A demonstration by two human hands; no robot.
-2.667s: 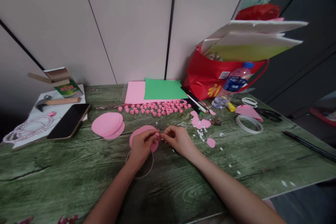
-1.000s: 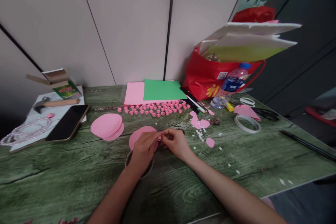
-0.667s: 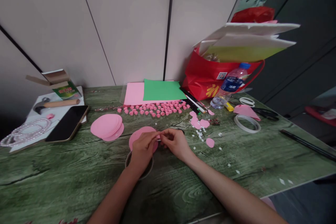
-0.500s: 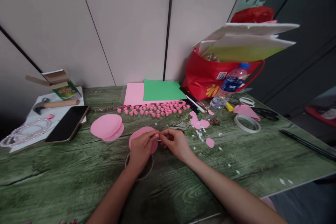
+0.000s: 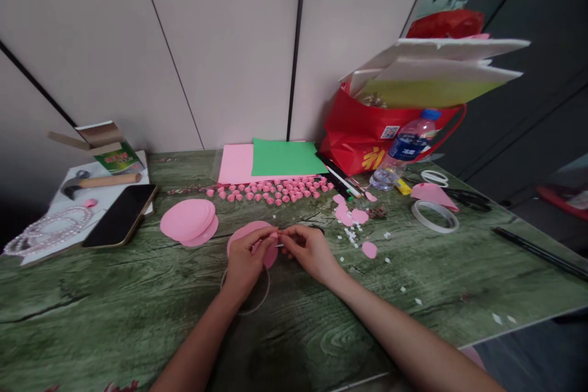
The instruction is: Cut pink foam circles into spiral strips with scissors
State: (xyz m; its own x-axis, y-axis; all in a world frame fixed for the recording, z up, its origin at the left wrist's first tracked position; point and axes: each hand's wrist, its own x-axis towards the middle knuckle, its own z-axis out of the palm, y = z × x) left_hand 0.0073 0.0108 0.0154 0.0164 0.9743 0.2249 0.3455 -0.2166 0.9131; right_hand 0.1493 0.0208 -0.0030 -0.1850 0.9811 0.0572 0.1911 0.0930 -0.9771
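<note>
Left hand sits rolled back compared with a second ago, its fingers then laid flat and forward, so a gap now shows between thumb and forefinger; right hand holds nearly the same place. Left thumb and forefinger pinch a small pink paper piece, held just above the table between the two hands. Right hand curled, thumb and forefinger at the piece's right edge; cannot tell whether they grip it too. Dark object peeks out behind the right hand, mostly hidden. Under the left hand, a large pink disc, partly covered; below it a thin-rimmed ring, crossed by the left wrist. Stack of pink discs to the left, near the phone. Beyond the hands, small pink cups crowd in uneven rows before a green sheet, which overlaps a pink sheet. Right of the right hand: pink scraps and scattered white bits. Farther right, a tape roll lies flat; behind, a bottle leans by a red bag.
</note>
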